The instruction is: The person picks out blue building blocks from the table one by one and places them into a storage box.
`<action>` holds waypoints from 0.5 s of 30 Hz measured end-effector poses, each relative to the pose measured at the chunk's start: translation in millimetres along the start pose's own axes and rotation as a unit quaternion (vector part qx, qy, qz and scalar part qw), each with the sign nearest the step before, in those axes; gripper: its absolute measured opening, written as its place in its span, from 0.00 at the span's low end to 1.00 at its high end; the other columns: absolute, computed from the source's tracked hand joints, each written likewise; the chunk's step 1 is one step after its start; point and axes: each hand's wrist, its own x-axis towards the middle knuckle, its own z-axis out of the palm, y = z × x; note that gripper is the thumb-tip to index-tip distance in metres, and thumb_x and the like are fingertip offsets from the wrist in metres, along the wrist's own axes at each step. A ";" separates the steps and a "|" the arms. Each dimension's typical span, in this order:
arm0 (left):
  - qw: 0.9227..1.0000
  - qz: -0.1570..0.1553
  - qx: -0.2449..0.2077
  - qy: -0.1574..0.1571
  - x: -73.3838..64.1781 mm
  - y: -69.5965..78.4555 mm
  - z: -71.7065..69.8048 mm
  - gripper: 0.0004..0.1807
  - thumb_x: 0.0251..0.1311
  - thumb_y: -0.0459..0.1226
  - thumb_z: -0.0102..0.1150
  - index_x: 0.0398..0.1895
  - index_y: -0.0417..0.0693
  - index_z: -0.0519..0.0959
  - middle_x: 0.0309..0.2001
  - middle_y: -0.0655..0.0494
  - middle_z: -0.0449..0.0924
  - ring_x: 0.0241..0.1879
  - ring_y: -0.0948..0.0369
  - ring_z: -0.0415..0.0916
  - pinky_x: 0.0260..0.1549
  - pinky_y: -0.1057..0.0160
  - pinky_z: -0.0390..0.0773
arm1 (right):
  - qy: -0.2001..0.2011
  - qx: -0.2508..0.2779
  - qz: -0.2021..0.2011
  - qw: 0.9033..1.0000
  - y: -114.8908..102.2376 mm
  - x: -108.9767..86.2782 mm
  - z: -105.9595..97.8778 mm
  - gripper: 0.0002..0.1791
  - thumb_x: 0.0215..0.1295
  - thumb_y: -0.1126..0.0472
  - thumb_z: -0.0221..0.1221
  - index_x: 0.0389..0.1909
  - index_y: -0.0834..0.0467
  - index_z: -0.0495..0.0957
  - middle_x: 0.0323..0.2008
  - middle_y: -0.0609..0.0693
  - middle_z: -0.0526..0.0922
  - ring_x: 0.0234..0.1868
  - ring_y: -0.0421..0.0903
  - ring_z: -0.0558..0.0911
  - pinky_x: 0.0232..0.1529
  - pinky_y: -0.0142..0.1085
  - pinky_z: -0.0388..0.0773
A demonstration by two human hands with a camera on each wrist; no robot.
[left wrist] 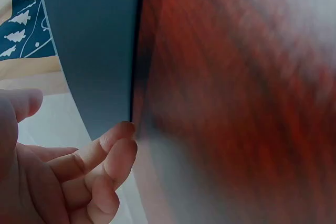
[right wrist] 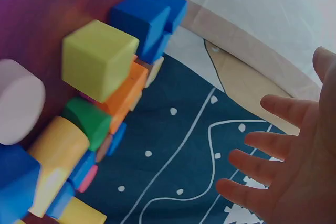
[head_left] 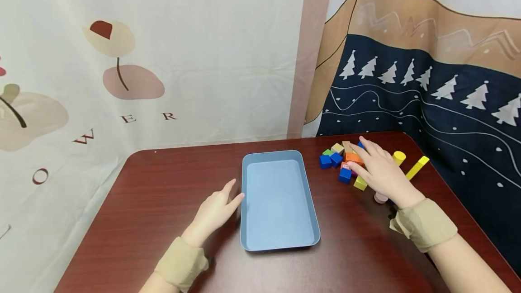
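Observation:
A light blue rectangular tray (head_left: pixel 278 202) stands on the table, nothing in it. My left hand (head_left: pixel 213 211) is beside its left side, with fingertips right at the tray wall (left wrist: pixel 92 40) in the left wrist view. Its fingers are loosely bent, not wrapped around the rim. Over a pile of colored toy blocks, my right hand (head_left: pixel 384 173) is spread, partly covering them. In the right wrist view that hand's fingers are apart and hold nothing. Nearby are a yellow-green cube (right wrist: pixel 97 59), an orange block (right wrist: pixel 126 90), a green block (right wrist: pixel 89 121) and a yellow cylinder (right wrist: pixel 60 150).
The dark red wooden table (head_left: pixel 171 184) extends around the tray. Blue cubes (head_left: pixel 325 162) lie at the pile's left, a long yellow block (head_left: pixel 418 167) toward the right edge. A printed curtain (head_left: pixel 228 58) hangs right behind the table and along its right side.

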 end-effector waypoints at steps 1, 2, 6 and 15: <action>1.000 0.000 -0.004 -0.003 -0.4 0.2 1.3 0.35 0.66 0.54 0.50 0.70 0.43 0.62 0.20 0.63 0.70 0.20 0.63 0.68 0.30 0.56 0.72 | 0.000 -0.001 0.000 1.000 -0.5 1.5 -2.5 0.37 0.70 0.42 0.50 0.69 0.64 0.62 0.70 0.68 0.53 0.66 0.69 0.56 0.60 0.66 0.52; 1.000 0.000 -0.009 -0.007 -0.7 0.3 2.6 0.35 0.66 0.53 0.50 0.70 0.43 0.62 0.19 0.63 0.70 0.20 0.63 0.68 0.30 0.56 0.72 | -0.002 -0.002 0.000 1.000 -1.1 3.0 -5.3 0.37 0.70 0.41 0.49 0.68 0.64 0.62 0.70 0.68 0.53 0.66 0.69 0.56 0.60 0.67 0.53; 0.997 -0.014 -0.063 -0.035 -2.9 1.7 7.2 0.36 0.66 0.51 0.52 0.71 0.41 0.59 0.18 0.61 0.72 0.17 0.63 0.69 0.29 0.59 0.72 | -0.009 -0.005 0.009 1.000 -1.2 10.1 -16.1 0.37 0.71 0.40 0.45 0.69 0.64 0.61 0.69 0.69 0.54 0.66 0.70 0.57 0.59 0.67 0.54; 0.985 -0.018 -0.149 -0.081 -4.8 2.7 16.5 0.36 0.67 0.46 0.52 0.72 0.39 0.54 0.18 0.55 0.74 0.12 0.56 0.71 0.25 0.61 0.73 | 0.010 -0.002 0.025 1.000 4.1 22.8 -28.2 0.35 0.73 0.41 0.43 0.67 0.65 0.63 0.66 0.68 0.61 0.64 0.67 0.61 0.59 0.63 0.58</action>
